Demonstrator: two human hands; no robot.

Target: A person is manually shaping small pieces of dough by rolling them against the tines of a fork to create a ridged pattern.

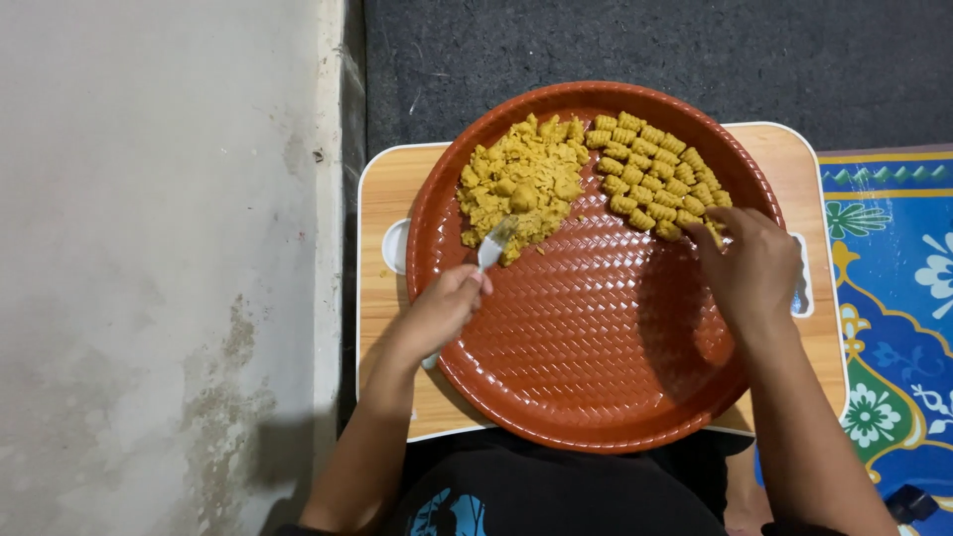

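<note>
The left hand (pixel 444 308) grips a silver metal fork (pixel 489 249), tines in soft, crumbly yellow dough (pixel 521 184). The right hand (pixel 749 263) pinches a small ridged dough piece (pixel 711 230), probably fragile; hold it lightly by its sides.

Left third of frame: pale grey wall (pixel 149 248), stained and mottled twd bottom, w/ a lighter raised edge (pixel 330 199) running top to bottom. Top centre to top right: dark grey carpet (pixel 645 50). Right edge: blue mat (pixel 893 298) w/ white flowers, green and yellow trim. Bottom centre: black garment (pixel 536 491) w/ blue print. Small dark object (pixel 910 502) at bottom right corner, unclear.
</note>
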